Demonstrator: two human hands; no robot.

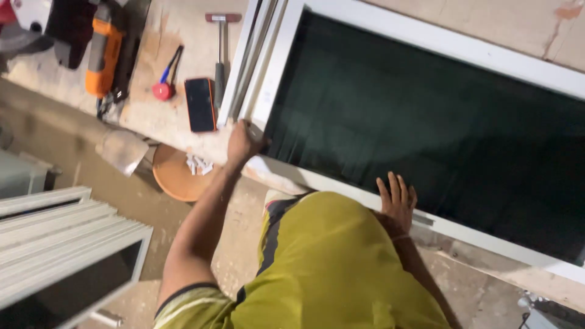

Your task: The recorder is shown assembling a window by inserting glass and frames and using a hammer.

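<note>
The left hand is clenched around the corner of the white window frame, which lies flat on the workbench with its dark glass pane spreading away from the grip. The right hand lies open, fingers spread, pressed flat on the frame's near rail, well along from the left hand. Just beyond the clenched hand lies a dark phone in an orange case, with a hammer beside it. Farther off sit a small red tool and an orange power drill. Below the grip, a round wooden stool carries small white pieces.
</note>
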